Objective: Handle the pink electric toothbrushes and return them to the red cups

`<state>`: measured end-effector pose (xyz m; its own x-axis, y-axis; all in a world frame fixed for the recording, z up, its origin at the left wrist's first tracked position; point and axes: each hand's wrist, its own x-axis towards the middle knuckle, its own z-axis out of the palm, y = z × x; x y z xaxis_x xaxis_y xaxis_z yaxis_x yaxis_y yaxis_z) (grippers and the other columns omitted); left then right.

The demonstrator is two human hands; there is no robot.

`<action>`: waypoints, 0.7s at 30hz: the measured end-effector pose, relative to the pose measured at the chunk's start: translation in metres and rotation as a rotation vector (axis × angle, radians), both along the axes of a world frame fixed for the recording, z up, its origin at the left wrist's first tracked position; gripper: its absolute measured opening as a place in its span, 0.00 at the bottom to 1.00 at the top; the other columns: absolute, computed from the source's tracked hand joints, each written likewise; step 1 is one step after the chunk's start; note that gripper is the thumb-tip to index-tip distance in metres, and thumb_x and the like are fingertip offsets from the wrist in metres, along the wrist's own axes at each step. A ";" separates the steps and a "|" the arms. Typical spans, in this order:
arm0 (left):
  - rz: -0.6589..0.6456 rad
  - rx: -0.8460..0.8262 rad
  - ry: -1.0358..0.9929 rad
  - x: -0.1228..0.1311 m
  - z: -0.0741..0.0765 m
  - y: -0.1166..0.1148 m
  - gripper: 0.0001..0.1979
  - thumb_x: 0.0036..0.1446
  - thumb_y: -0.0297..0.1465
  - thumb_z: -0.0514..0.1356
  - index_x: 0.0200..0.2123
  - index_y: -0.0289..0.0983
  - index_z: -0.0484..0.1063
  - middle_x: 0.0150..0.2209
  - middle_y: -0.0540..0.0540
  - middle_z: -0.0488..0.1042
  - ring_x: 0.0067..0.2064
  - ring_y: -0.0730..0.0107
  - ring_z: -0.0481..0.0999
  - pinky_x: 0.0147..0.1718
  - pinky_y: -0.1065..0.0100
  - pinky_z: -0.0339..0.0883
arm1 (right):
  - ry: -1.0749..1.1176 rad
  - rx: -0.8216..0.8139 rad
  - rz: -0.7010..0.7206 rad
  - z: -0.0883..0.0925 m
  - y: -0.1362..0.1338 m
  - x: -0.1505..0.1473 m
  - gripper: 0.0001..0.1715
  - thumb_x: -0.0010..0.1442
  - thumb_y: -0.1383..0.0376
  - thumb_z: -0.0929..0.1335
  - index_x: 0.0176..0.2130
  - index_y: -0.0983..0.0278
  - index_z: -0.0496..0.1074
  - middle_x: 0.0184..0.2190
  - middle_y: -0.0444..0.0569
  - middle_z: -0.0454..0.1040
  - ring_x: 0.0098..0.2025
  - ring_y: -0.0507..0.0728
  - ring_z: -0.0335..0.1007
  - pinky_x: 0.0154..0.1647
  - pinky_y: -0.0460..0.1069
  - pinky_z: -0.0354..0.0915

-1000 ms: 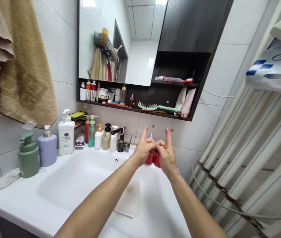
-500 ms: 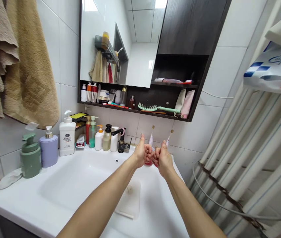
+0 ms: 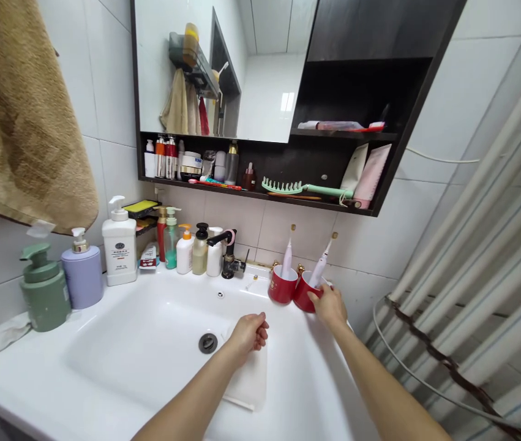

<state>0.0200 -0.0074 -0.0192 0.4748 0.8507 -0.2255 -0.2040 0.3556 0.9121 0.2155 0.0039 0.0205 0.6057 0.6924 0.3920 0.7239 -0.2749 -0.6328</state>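
My right hand (image 3: 331,305) is at the right-hand red cup (image 3: 303,295), thumb on its near side and the other fingers partly hidden round the far side. A white electric toothbrush (image 3: 319,268) leans in that cup. Beside it stands another red cup (image 3: 281,289) holding a second electric toothbrush (image 3: 287,260). Over the basin, my left hand (image 3: 248,335) is closed with its fingers curled, and nothing shows in it. Below that hand a flat, whitish translucent piece (image 3: 246,383) lies in the white sink (image 3: 150,349).
A black faucet (image 3: 229,260) rises at the sink's back edge, with several pump bottles (image 3: 185,251) to its left. The dark mirror cabinet (image 3: 260,196) overhangs the back, its shelf bearing a green hairbrush (image 3: 283,185). White radiator pipes (image 3: 466,294) line the right side.
My hands have parted. The right one has moved right onto the right-hand red cup, and the left one has dropped lower over the basin. Both cups are now uncovered to view.
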 end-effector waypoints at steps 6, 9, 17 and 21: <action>0.003 0.078 0.039 -0.004 -0.001 0.003 0.11 0.42 0.36 0.50 0.20 0.33 0.59 0.14 0.54 0.60 0.14 0.84 0.58 0.15 0.78 0.45 | -0.203 -0.056 0.014 -0.003 -0.038 0.005 0.07 0.41 0.62 0.62 0.18 0.63 0.57 0.22 0.48 0.61 0.30 0.58 0.60 0.29 0.50 0.55; 0.032 0.157 0.100 -0.003 -0.004 0.002 0.09 0.42 0.35 0.50 0.20 0.33 0.59 0.15 0.54 0.61 0.15 0.83 0.59 0.15 0.77 0.47 | -0.261 -0.056 0.041 -0.004 -0.070 -0.001 0.09 0.42 0.61 0.61 0.19 0.63 0.56 0.25 0.49 0.61 0.30 0.57 0.60 0.29 0.49 0.56; 0.211 0.685 0.224 -0.002 0.001 -0.007 0.08 0.42 0.33 0.52 0.27 0.35 0.64 0.28 0.47 0.67 0.30 0.74 0.65 0.28 0.72 0.58 | -0.293 -0.068 0.327 -0.025 -0.099 -0.065 0.06 0.45 0.62 0.60 0.22 0.62 0.57 0.31 0.48 0.60 0.29 0.54 0.62 0.30 0.48 0.59; 0.178 0.920 0.283 -0.005 -0.003 -0.006 0.19 0.41 0.31 0.53 0.41 0.36 0.60 0.41 0.44 0.64 0.42 0.69 0.62 0.40 0.69 0.55 | -0.203 -0.060 0.415 -0.047 -0.081 -0.098 0.04 0.46 0.66 0.59 0.26 0.63 0.60 0.35 0.50 0.61 0.32 0.54 0.63 0.30 0.48 0.60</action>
<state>0.0153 -0.0133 -0.0220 0.3527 0.8052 0.4766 0.0833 -0.5343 0.8412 0.1175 -0.0775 -0.0268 0.1877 0.8853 0.4255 0.8880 0.0322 -0.4587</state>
